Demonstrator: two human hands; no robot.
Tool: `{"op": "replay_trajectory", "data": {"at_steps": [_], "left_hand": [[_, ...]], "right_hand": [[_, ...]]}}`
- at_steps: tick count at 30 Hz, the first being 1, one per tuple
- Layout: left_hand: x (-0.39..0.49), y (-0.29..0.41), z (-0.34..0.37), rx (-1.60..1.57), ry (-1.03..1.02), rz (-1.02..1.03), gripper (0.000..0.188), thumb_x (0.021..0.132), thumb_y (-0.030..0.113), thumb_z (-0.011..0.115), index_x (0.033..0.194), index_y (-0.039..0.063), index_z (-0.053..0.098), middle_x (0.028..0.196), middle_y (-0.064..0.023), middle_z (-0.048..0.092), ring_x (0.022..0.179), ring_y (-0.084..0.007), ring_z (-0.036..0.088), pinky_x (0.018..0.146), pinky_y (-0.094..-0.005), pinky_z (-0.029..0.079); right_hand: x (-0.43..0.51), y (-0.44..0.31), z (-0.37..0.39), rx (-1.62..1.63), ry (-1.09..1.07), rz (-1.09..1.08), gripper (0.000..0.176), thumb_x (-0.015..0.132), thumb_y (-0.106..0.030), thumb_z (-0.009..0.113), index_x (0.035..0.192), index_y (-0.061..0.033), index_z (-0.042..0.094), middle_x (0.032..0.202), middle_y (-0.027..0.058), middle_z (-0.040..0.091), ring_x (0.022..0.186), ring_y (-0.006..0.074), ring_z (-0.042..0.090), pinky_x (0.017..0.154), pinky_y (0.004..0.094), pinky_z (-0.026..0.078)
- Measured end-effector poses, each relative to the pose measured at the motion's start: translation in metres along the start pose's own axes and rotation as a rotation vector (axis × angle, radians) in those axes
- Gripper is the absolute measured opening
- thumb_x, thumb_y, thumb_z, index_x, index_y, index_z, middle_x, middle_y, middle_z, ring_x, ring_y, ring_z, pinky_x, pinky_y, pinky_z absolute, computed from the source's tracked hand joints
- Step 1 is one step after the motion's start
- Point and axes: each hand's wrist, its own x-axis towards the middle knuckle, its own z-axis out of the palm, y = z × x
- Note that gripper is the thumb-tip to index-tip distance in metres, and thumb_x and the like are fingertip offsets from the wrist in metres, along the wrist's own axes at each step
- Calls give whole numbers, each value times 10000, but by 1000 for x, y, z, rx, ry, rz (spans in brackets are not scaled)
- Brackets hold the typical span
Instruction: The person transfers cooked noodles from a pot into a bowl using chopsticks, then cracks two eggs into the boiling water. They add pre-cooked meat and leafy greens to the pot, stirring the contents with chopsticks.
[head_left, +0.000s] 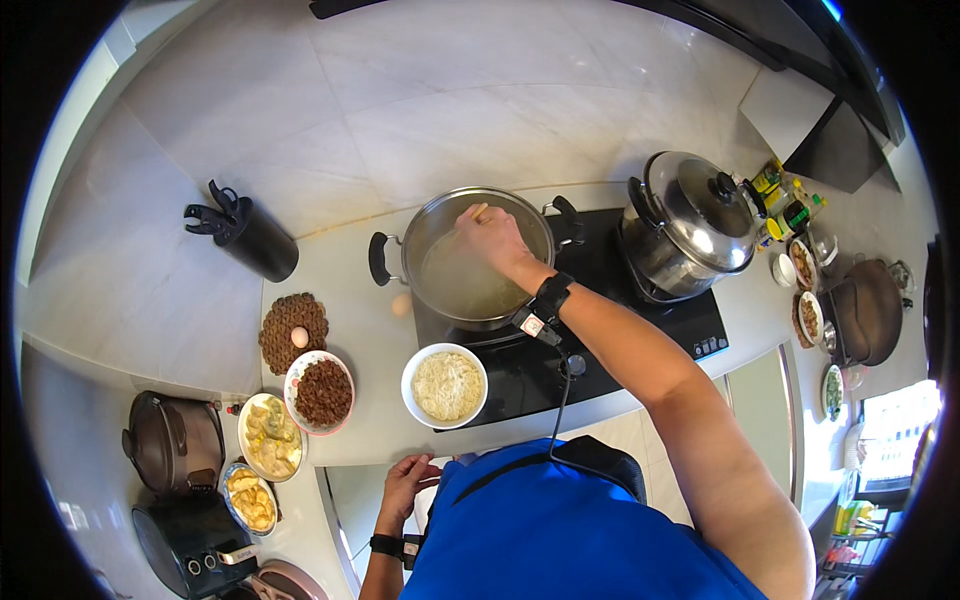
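Observation:
My right hand (495, 240) is over a wide steel pot (480, 319) with black side handles, closed around a pale wooden utensil (480, 211). Only the utensil's top end shows, so its kind is unclear. Cloudy liquid (450, 277) fills the pot's lower part, blurred by steam. Just in front of the pot, a white bowl of noodles (448, 386) stands at the edge of the black cooktop (517, 382). My left hand (409, 480) hangs by the counter's front edge, fingers a little apart and holding nothing.
A lidded steel stockpot (690, 217) occupies the cooktop's right side. Leftward are a black knife block (259, 240), a woven mat (281, 330) bearing an egg (300, 337), a bowl of browned mince (324, 394) and two food dishes. Another egg (402, 304) lies beside the pot. A cable (559, 420) hangs from my right wrist.

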Motion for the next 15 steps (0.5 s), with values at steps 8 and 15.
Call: {"op": "replay_trajectory", "data": {"at_steps": [8,15], "left_hand": [[8,3,-4,1,15,39,320,1072,261,623,1248,-2,669,977,-119,751,962,-253,757,878,-399,634],[10,13,-1,-11,0,66,307,1072,256,621,1243,6,669,982,-118,749,967,-254,754,893,-406,628]], "right_hand": [[-15,-1,-12,380,-14,59,198,965,-180,647,882,-24,739,857,83,760,788,171,732,721,321,585],[-32,-9,-50,688,-55,98,179,1016,-132,596,1029,30,668,948,202,735,825,313,768,757,400,650]]}}
